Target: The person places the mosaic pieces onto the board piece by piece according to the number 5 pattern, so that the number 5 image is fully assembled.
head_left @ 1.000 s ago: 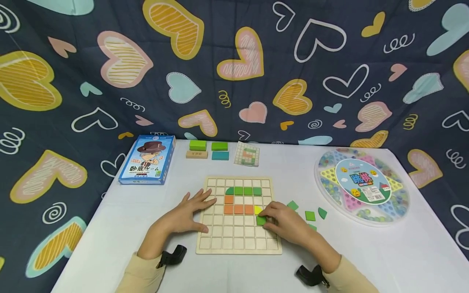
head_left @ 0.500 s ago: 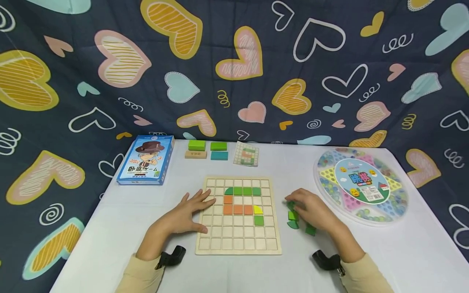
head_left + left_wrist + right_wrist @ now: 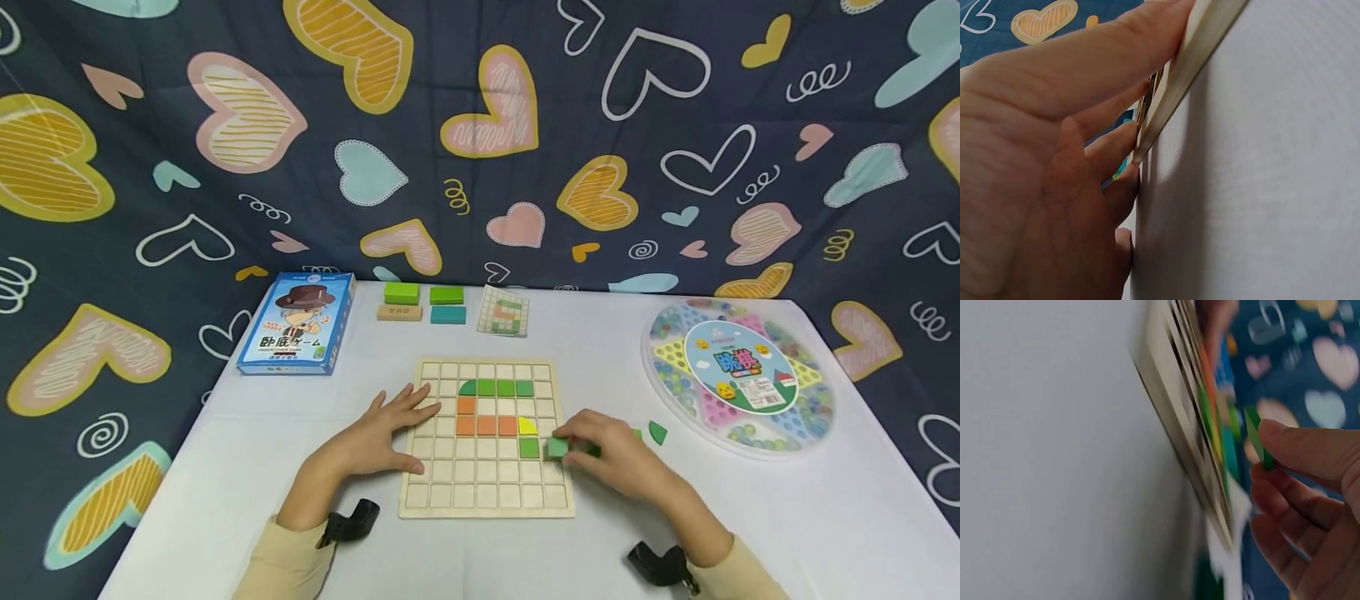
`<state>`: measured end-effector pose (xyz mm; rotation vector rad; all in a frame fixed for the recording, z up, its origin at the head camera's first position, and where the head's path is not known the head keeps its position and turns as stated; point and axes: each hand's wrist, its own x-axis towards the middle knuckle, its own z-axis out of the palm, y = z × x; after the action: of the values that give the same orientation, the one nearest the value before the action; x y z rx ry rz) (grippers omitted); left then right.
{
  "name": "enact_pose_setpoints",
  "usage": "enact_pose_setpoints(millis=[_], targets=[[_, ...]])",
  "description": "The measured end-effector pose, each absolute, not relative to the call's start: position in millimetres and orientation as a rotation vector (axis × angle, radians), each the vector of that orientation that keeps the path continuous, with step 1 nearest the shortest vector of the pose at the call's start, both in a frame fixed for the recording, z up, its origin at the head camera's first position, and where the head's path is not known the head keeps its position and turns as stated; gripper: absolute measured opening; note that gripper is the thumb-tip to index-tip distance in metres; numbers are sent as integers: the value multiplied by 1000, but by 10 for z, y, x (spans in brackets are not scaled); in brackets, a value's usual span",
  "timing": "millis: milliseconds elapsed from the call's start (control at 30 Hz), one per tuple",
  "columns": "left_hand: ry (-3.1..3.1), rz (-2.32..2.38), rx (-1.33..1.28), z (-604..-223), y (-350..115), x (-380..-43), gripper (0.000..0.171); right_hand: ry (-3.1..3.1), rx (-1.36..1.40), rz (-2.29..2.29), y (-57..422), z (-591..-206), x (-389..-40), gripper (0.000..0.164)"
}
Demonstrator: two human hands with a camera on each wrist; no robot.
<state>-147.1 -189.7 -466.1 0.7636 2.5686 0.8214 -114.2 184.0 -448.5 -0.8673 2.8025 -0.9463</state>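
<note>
A wooden grid board (image 3: 487,498) lies on the white table. My left hand (image 3: 367,446) rests at its left side, fingers spread, with fingertips and thumb on the edge. Between the thumb and fingers of my right hand (image 3: 618,457) is a small green square tile (image 3: 557,447), held over the board's right edge; the right wrist view shows the tile (image 3: 1254,432) pinched on its side. On the board sit a row of green tiles (image 3: 497,387), several orange tiles (image 3: 487,426), a yellow tile (image 3: 527,426) and a green square (image 3: 528,448) below it.
A green quarter-round tile (image 3: 657,432) lies beyond my right hand, which partly hides other green tiles. Behind the board are a pattern card (image 3: 503,312), green blocks (image 3: 402,293), a teal block (image 3: 448,315), a wooden block (image 3: 399,312) and a blue game box (image 3: 298,323). A round marble-game case (image 3: 742,375) stands right.
My right hand let go of a green square on the board, reached right to the loose tiles, and came back left with another green tile. The left hand has stayed in place.
</note>
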Motion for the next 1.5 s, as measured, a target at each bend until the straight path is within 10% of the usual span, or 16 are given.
enact_pose_setpoints(millis=[433, 900, 1500], targets=[[2560, 829, 775, -4657, -1886, -1485, 89, 2745, -1042, -877, 1559, -4616, -1000, 29], [2562, 821, 780, -4639, -1881, -1479, 89, 3119, -256, -784, 2763, -4581, -1059, 34], [2563, 827, 776, -4649, -1890, -1477, 88, 2949, -261, -1000, 2650, -4508, -1067, 22]])
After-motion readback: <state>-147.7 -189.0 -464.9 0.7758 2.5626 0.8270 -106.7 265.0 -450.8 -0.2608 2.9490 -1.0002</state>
